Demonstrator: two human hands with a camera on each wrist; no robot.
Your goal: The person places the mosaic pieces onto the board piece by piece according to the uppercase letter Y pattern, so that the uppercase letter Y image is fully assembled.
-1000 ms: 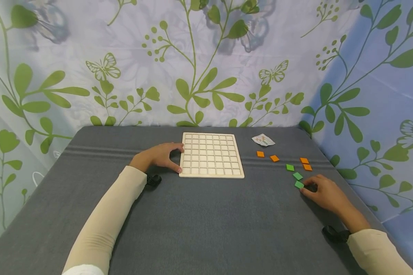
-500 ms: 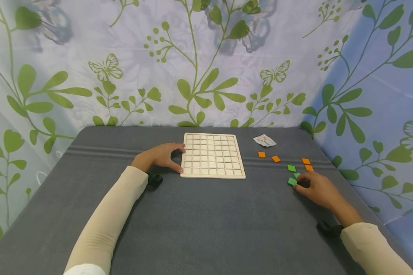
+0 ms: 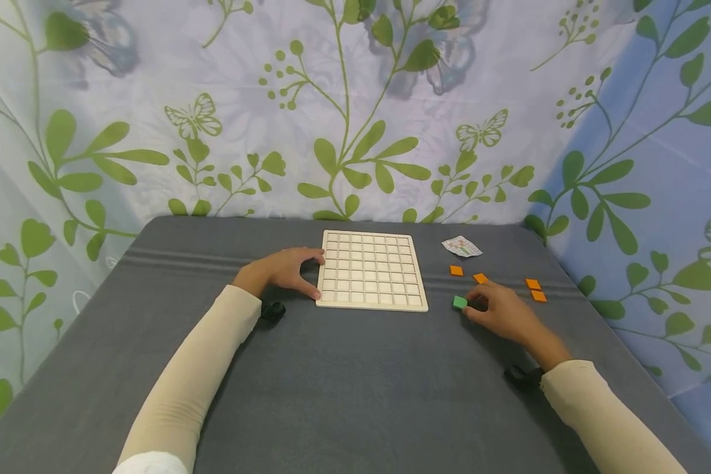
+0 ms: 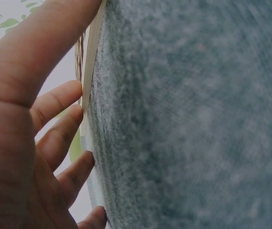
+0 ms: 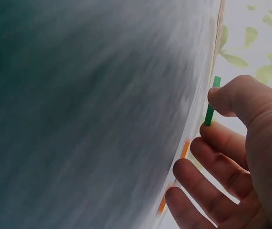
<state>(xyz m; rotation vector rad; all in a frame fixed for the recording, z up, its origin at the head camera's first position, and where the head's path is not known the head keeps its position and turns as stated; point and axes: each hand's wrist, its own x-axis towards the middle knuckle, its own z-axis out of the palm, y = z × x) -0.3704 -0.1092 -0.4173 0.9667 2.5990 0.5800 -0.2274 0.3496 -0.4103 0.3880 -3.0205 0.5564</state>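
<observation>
A pale wooden grid board (image 3: 371, 270) lies on the grey table. My left hand (image 3: 284, 270) rests at its left side, thumb and fingers spread apart with the tips touching the edge. In the left wrist view, those fingertips meet the board's thin edge (image 4: 92, 62). Right of the board, my right hand (image 3: 503, 316) pinches a small green square tile (image 3: 459, 303) between thumb and index finger. The right wrist view shows the green tile (image 5: 212, 102) edge-on, its other fingers loosely bent. No other green tile shows; the right hand may hide some.
Two orange tiles (image 3: 456, 270) lie right of the board, one partly covered by the right hand. Two more orange tiles (image 3: 536, 289) lie farther right. A small printed card (image 3: 462, 247) sits behind them. Patterned cloth (image 3: 367, 105) hangs behind the table.
My right hand has moved left toward the board, carrying the green tile from the other green ones, which have gone from sight. The left hand stays at the board's edge. The view shifts slightly.
</observation>
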